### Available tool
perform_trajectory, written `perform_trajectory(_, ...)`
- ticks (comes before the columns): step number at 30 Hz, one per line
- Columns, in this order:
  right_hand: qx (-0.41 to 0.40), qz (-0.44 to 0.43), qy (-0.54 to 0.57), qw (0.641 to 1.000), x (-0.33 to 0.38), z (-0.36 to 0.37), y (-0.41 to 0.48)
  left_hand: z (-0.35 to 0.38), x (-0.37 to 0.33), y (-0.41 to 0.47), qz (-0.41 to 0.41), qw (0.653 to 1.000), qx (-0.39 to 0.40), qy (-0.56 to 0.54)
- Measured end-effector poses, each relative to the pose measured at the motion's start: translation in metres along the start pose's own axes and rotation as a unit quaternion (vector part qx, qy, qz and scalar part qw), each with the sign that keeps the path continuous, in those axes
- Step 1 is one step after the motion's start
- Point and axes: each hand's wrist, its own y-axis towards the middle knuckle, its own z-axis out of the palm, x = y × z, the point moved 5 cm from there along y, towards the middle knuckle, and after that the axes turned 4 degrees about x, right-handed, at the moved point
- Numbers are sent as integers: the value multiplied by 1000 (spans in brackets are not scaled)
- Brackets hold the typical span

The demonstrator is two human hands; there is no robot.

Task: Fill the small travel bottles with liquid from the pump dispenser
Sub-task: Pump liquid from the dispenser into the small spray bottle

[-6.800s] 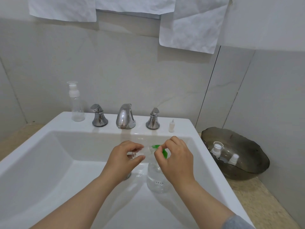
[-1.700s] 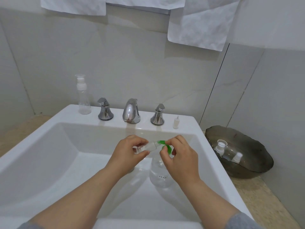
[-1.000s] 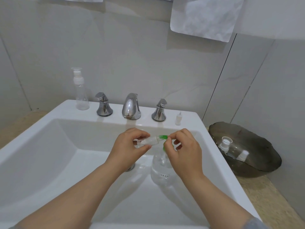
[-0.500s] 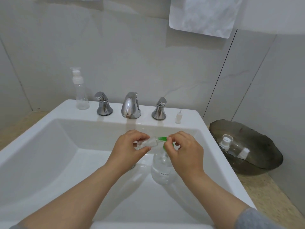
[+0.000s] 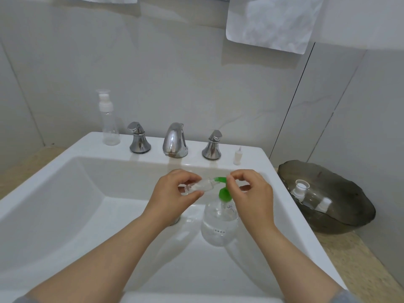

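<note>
The pump dispenser point(image 5: 219, 224) carries a small white label point(image 5: 220, 231) low on its clear body, with dark print too small for me to read, and fainter lettering higher up that I cannot make out either. It stands in the white sink point(image 5: 65, 162) at centre frame, partly full of clear liquid. My left hand point(image 5: 175, 193) pinches a small travel bottle point(image 5: 203, 185) lying on its side, its mouth against the spout of the green pump head point(image 5: 220, 179); what is in it I cannot tell. My right hand point(image 5: 251, 193) has its fingers point(image 5: 231, 178) curled, the tips seemingly pinching that spout. A clear spray bottle point(image 5: 110, 127) stands on the sink ledge at upper left, and a tiny dropper bottle point(image 5: 237, 155) stands right of the chrome faucet point(image 5: 175, 141). At right, a dark bowl point(image 5: 349, 204) on the beige surface point(image 5: 360, 259) holds clear bottles with white caps point(image 5: 300, 189). White sheets point(image 5: 269, 20) hang on the grey tiled wall
</note>
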Motion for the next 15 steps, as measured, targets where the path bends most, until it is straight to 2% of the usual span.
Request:
perform_trajectory(2, 19, 78, 62, 995, -8, 3, 1, 0, 0, 0, 1, 1000, 1, -3)
perform_trajectory(5, 85, 178, 94, 976, -13, 13, -1, 0, 1, 0, 1, 1000, 2, -3)
perform_trajectory(8, 189, 325, 138, 917, -17, 30, -10, 0, 1, 0, 2, 1000, 0, 4)
perform_trajectory(10, 221, 364, 175, 888, -20, 36, -15, 1, 0, 0, 1, 1000, 1, 3)
perform_trajectory(15, 269, 417, 201, 845, -34, 38, -19, 2, 2, 0, 1, 1000, 4, 4)
